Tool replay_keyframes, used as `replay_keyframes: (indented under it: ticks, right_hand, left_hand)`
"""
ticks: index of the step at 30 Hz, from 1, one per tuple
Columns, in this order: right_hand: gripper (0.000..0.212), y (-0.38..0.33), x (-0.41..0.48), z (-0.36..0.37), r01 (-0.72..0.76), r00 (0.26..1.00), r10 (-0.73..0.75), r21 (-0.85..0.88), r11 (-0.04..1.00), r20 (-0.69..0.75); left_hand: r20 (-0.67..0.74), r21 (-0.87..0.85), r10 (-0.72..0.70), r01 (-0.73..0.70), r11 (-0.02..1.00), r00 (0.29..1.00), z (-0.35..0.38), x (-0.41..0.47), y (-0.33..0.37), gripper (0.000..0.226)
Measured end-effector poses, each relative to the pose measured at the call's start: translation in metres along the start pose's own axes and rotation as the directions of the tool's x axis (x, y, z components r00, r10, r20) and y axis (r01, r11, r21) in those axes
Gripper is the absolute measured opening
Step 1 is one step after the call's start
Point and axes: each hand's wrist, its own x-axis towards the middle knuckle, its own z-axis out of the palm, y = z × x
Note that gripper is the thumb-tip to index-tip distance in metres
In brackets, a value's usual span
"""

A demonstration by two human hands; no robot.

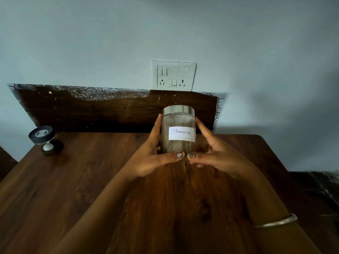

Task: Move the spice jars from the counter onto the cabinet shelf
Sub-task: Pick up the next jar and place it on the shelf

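A clear glass spice jar (178,125) with a silver metal lid and a white label reading "Cinnamon" stands upright on the wooden counter (91,180), near its back edge. My left hand (152,154) holds the jar's left side, fingers up along the glass and thumb across the base. My right hand (212,154) holds the right side the same way, its thumb tip meeting the left thumb in front of the jar. No cabinet shelf is in view.
A small sand timer (46,140) with a dark top stands at the counter's back left. A dark wooden backboard (110,110) runs behind the counter, with a white socket panel (173,76) on the wall above. Dark clutter (322,189) sits off the right edge.
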Motion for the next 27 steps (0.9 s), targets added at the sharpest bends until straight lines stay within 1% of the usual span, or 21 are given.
replay_keyframes:
  ticks: [3,7,10,13,19,22,27]
  right_hand:
    - [0.110,0.000,-0.003,0.000,0.045,0.999,-0.046,-0.020,0.999,-0.028]
    - [0.109,0.002,-0.006,0.000,0.071,0.996,-0.073,-0.046,0.996,-0.049]
    - [0.109,-0.001,-0.009,0.001,0.097,0.993,-0.101,-0.061,0.993,-0.065]
    - [0.109,-0.005,-0.013,0.001,0.080,0.993,-0.086,-0.080,0.994,-0.075]
    - [0.105,-0.006,-0.017,-0.002,0.060,0.993,-0.076,-0.168,0.984,-0.092]
    - [0.105,-0.010,-0.021,-0.007,0.040,0.994,-0.060,-0.215,0.976,-0.089]
    - [0.106,-0.011,-0.024,-0.018,0.064,0.987,-0.104,-0.294,0.954,-0.123]
  left_hand:
    - [0.048,0.049,-0.001,-0.001,0.999,0.999,-0.001,0.000,0.003,0.117]
    - [0.054,0.222,0.001,-0.013,0.975,0.999,-0.004,-0.001,0.007,0.119]
    - [0.075,0.268,0.007,-0.027,0.963,0.997,-0.004,-0.001,0.008,0.122]
    - [0.089,0.298,0.001,-0.028,0.954,0.996,-0.004,-0.001,0.011,0.126]
    - [0.075,0.325,0.037,-0.060,0.944,0.996,-0.001,0.003,0.013,0.126]
    - [0.086,0.313,0.053,-0.078,0.947,0.995,0.002,0.005,0.016,0.127]
    - [0.093,0.344,0.108,-0.134,0.929,0.990,0.008,0.013,0.027,0.126]
